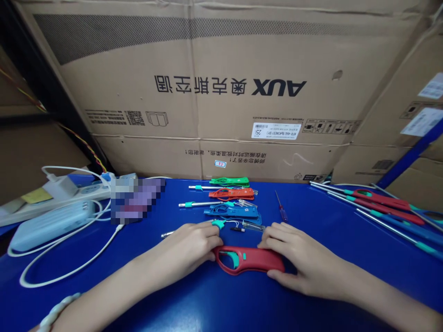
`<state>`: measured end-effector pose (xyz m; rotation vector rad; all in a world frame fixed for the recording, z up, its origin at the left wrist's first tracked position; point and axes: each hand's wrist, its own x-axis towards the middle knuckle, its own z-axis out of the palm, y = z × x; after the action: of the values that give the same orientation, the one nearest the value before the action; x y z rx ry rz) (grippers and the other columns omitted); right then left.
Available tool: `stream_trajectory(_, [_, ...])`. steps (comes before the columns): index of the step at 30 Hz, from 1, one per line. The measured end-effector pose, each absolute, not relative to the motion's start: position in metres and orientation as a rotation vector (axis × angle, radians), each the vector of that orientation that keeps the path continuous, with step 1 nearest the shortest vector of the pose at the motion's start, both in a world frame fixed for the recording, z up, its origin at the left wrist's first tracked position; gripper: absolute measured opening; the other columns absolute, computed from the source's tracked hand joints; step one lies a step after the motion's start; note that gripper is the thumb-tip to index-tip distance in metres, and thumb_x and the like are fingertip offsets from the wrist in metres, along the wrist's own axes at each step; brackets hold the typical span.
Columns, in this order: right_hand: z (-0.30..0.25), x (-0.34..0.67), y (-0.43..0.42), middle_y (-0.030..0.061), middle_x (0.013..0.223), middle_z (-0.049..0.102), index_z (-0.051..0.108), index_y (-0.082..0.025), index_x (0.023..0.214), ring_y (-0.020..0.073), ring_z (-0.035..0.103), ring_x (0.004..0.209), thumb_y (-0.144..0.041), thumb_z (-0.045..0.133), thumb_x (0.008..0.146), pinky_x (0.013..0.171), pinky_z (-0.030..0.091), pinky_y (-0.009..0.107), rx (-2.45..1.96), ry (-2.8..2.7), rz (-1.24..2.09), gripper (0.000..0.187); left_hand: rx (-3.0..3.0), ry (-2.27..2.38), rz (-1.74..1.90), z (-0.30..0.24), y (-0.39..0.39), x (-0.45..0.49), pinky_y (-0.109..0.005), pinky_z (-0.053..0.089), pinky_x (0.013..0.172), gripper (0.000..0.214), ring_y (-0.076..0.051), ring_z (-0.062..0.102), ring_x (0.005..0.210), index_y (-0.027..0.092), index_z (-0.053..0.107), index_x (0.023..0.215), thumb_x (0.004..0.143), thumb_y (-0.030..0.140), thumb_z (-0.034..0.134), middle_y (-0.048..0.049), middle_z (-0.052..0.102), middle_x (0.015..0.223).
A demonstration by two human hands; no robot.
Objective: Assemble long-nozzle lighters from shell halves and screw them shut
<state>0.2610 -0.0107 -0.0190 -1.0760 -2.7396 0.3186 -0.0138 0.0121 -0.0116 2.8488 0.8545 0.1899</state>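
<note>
A red utility lighter handle [261,259] with a teal trigger and button lies on its side low over the table in front of me. My left hand [195,242] is closed on its trigger-loop end, and a metal barrel there cannot be made out. My right hand [294,256] grips the other end, with fingers behind and thumb in front. Just beyond my hands lie loose lighter parts: a clear fuel tank [254,226], a small black piece [237,229] and a metal tube [167,234] partly hidden by my left hand.
Blue [231,211], orange-red [231,193] and green [230,181] lighter shells with tubes lie further back. A small screwdriver [282,210] is right of them. Several long lighters [384,207] lie at the far right. A power bank [51,226] and cables [65,281] occupy the left. Cardboard [214,50] stands behind.
</note>
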Motion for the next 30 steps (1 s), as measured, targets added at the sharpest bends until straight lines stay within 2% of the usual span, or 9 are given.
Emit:
stream_trajectory(10, [-0.023,0.2628,-0.0091,0.0057,0.102,0.06,0.06,-0.021,0.106,0.0243,0.054,0.094,-0.028,0.063,0.083,0.087,0.042,0.042,-1.123,-2.774,0.361,0.025,2.757,0.908,0.156,-0.0186,0.0119,-0.0167,-0.028,0.048,0.075,0.018,-0.019,0.059,0.091,0.02,0.061,0.101,0.087,0.009,0.059,-0.0012,0.06,0.097])
stream_trajectory(19, [-0.0253,0.2623,-0.0086,0.0054,0.099,0.06,0.06,-0.02,0.103,0.0245,0.055,0.093,-0.029,0.065,0.082,0.088,0.042,0.042,-1.145,-2.791,0.367,0.023,2.723,0.971,0.13,-0.0152,0.0103,-0.0136,-0.027,0.044,0.065,0.021,-0.019,0.06,0.084,0.02,0.062,0.104,0.086,0.008,0.06,-0.0012,0.059,0.095])
stream_trajectory(30, [-0.0233,0.263,-0.0101,0.0067,0.105,0.06,0.059,-0.02,0.109,0.0253,0.054,0.098,-0.032,0.062,0.086,0.09,0.04,0.043,-1.169,-2.807,0.41,0.027,2.676,0.982,0.145,-0.0141,0.0119,-0.0122,-0.026,0.045,0.067,0.022,-0.018,0.06,0.085,0.02,0.063,0.102,0.085,0.007,0.061,-0.0007,0.059,0.094])
